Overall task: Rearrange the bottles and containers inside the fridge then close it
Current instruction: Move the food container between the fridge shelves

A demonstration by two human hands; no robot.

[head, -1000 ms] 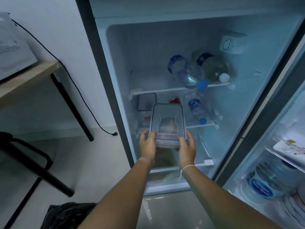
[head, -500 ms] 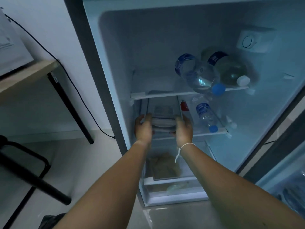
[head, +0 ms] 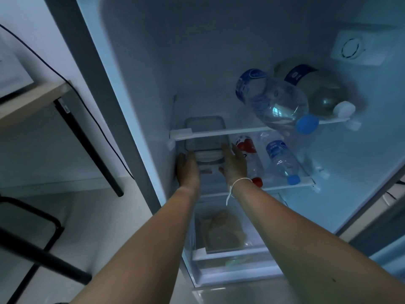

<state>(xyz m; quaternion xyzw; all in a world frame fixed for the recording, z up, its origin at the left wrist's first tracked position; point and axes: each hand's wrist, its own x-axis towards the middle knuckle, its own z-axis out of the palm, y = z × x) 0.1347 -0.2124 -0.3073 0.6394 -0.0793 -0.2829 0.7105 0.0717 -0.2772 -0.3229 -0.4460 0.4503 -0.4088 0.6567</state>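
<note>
Both hands flank container on middle shelf; left hand, right hand fingers straight, seemingly touching

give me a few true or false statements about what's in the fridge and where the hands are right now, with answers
1. The clear container sits on the middle shelf, at its left end. True.
2. The fridge door is closed. False: it is open.
3. Two large bottles lie on their sides on the top shelf. True.
4. The right hand grips the red-capped bottle. False: its fingers are straight beside the container.
5. The left hand is at the container's left side. True.
6. The small blue-capped bottle stands upright. False: it lies down.
</note>
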